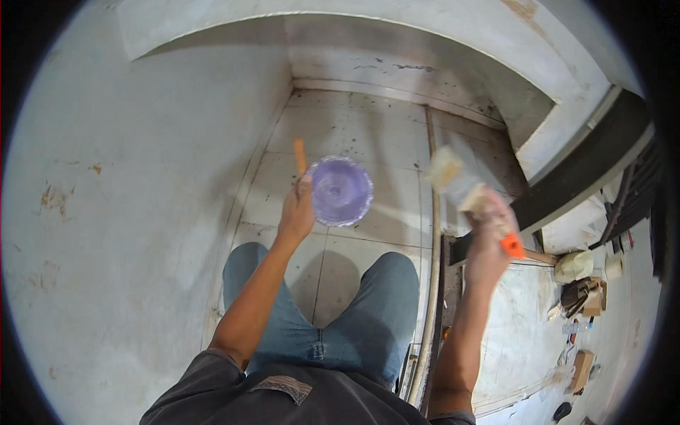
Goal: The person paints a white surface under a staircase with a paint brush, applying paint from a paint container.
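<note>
My left hand [297, 211] is closed at the left rim of a round purple bowl [338, 205], held out over the floor between my knees. Pale smears coat the bowl's inside and rim. An orange handle [300, 154] sticks up from the same hand beside the bowl; its other end is hidden. To the right, my right hand [489, 219] grips a scraper with an orange handle end [511, 246]. Its wide pale blade [446, 171] is blurred by motion and carries a beige patch near the tip. Bowl and scraper are apart.
A plain wall [127, 177] rises at my left. Ahead, a low arched opening [354, 21] frames a tiled recess. A pipe [432, 212] runs along the right, beside a dark curved railing [588, 170]. Beyond it, lower down, lie boxes [582, 371], a bottle and other clutter.
</note>
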Motion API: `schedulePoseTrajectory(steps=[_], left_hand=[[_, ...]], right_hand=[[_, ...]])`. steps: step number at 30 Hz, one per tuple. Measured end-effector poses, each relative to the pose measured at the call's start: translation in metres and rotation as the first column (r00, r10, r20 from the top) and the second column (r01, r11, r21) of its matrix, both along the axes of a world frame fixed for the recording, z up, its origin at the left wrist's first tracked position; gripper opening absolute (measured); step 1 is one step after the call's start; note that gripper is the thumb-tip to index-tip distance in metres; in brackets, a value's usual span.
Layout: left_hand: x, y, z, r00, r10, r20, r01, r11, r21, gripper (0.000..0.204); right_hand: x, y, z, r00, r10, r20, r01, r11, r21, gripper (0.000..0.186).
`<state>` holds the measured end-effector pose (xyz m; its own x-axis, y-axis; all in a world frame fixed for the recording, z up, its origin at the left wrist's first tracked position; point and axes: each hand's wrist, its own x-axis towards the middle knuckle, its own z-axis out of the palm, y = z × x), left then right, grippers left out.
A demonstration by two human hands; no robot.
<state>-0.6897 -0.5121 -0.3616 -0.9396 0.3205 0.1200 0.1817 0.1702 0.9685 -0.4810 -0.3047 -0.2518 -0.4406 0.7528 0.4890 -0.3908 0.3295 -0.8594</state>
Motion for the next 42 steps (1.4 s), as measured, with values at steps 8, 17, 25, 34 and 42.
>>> schedulePoseTrajectory(steps=[8, 17, 25, 34, 42], left_hand=[[0.022, -0.007, 0.007, 0.997, -0.013, -0.070, 0.016, 0.999, 0.040, 0.066], [0.025, -0.015, -0.019, 0.954, -0.266, 0.142, 0.197, 0.907, 0.373, 0.071], [0.020, -0.041, -0.017, 0.927, -0.344, 0.151, 0.276, 0.896, 0.347, 0.067], [0.025, -0.041, -0.011, 0.994, -0.060, -0.092, 0.056, 0.997, -0.046, 0.065], [0.028, -0.039, -0.013, 0.990, -0.116, -0.075, 0.112, 0.992, -0.063, 0.063]], right_hand=[[-0.062, -0.073, -0.049, 0.965, 0.069, 0.252, -0.209, 0.781, 0.588, 0.026], [-0.090, -0.101, -0.059, 0.842, 0.527, 0.119, -0.446, 0.802, -0.398, 0.020], [-0.071, -0.072, -0.016, 0.708, 0.539, 0.457, -0.489, 0.841, -0.233, 0.021], [-0.082, -0.088, -0.040, 0.670, 0.580, 0.464, -0.476, 0.814, -0.333, 0.023], [-0.093, -0.095, -0.064, 0.703, 0.539, 0.464, -0.465, 0.842, -0.273, 0.028]])
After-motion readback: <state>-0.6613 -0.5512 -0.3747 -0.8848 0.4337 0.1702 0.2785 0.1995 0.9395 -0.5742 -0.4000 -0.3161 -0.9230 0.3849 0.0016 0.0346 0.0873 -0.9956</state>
